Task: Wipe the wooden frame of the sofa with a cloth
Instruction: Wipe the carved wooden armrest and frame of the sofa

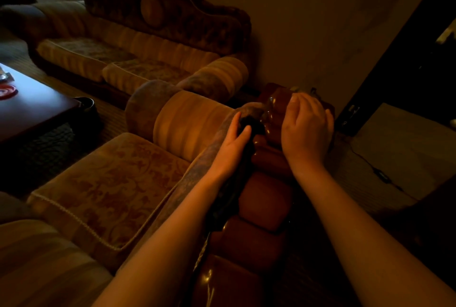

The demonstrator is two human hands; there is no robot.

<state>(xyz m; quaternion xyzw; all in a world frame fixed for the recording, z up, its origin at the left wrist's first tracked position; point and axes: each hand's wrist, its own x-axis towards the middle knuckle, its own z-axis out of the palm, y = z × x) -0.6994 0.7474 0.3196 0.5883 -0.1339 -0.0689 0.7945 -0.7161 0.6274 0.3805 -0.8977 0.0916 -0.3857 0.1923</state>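
The sofa's glossy reddish wooden frame runs in rounded lobes from the bottom centre up to its far end by the wall. My right hand lies over that far end, fingers curled down on a greyish cloth. Only a bit of the cloth shows past my fingertips. My left hand is just left of it, where the padded back's fabric edge meets the wood. Thumb and fingers grip that fabric edge, with a dark gap between them.
The sofa's seat cushion and roll armrest lie to my left. A second carved sofa stands along the back. A dark coffee table and a small dark bin are at left. A cable trails on the floor at right.
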